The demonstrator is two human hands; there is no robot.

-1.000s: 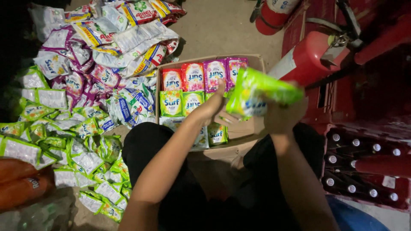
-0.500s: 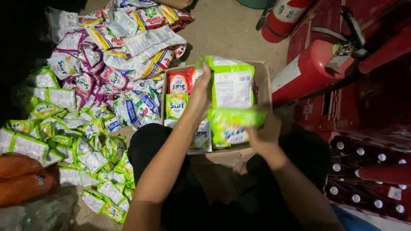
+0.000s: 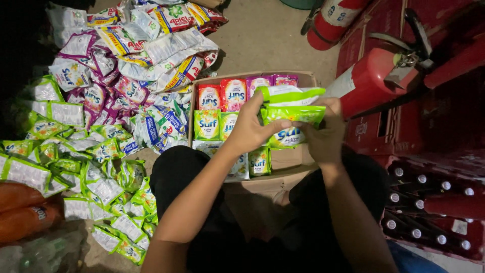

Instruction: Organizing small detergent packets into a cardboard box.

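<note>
While you sit on the floor with the big heap of sachets (image 3: pixel 96 121) spread to your left and the red crates of capped bottles (image 3: pixel 429 202) to your right, the cardboard box (image 3: pixel 298 169) lies open between your knees, its far half lined with upright rows of red, pink and green packets (image 3: pixel 222 108). Two red fire extinguishers (image 3: pixel 374 86) lie beyond the box, near its right side.

Over the box you hold a folded strip of green sachets (image 3: pixel 290 108). Your left hand (image 3: pixel 252 126) wraps it from the near side, thumb across the front and fingers curled behind; your right hand (image 3: pixel 326 134) closes on its right end, fingers bent tight around the fold.

By the look of it the strip is light, soft and floppy, with slick film that may slide in a loose grip, so both ends want holding, near the seams rather than the puffy middles. Its long axis runs left to right, roughly level, doubled over so the top layer faces up and the printed front faces you.
</note>
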